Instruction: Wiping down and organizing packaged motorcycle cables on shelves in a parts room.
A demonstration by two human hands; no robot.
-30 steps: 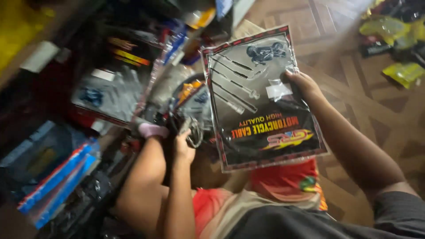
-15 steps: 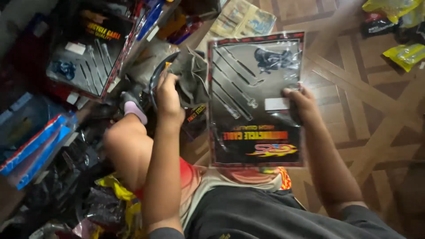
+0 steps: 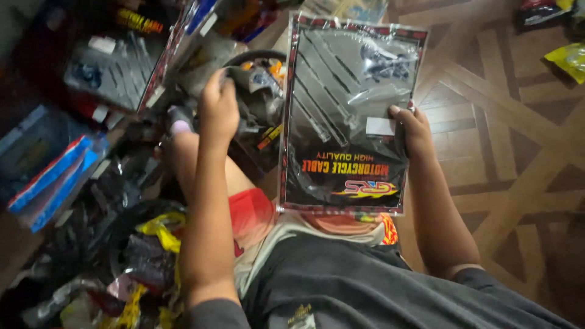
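My right hand (image 3: 409, 127) grips the right edge of a flat clear plastic package (image 3: 344, 116) with a red and black border. Inside it lie thin grey cables and a black printed card. The package is held upright above my lap. My left hand (image 3: 218, 108) is closed on a dark coiled bundle in plastic wrap (image 3: 259, 97), just left of the package. My bent knee in red shorts (image 3: 248, 210) lies below both hands.
A heap of packaged parts fills the left: blue and red boxes (image 3: 52, 176), another cable pack (image 3: 116, 73), black and yellow bags (image 3: 149, 240). Wooden patterned floor (image 3: 506, 152) lies to the right, with yellow packets (image 3: 567, 58) at the far right.
The view has shifted nearer. The package in my right hand has risen and straightened. My left hand stays on the dark bundle, now higher in the frame.
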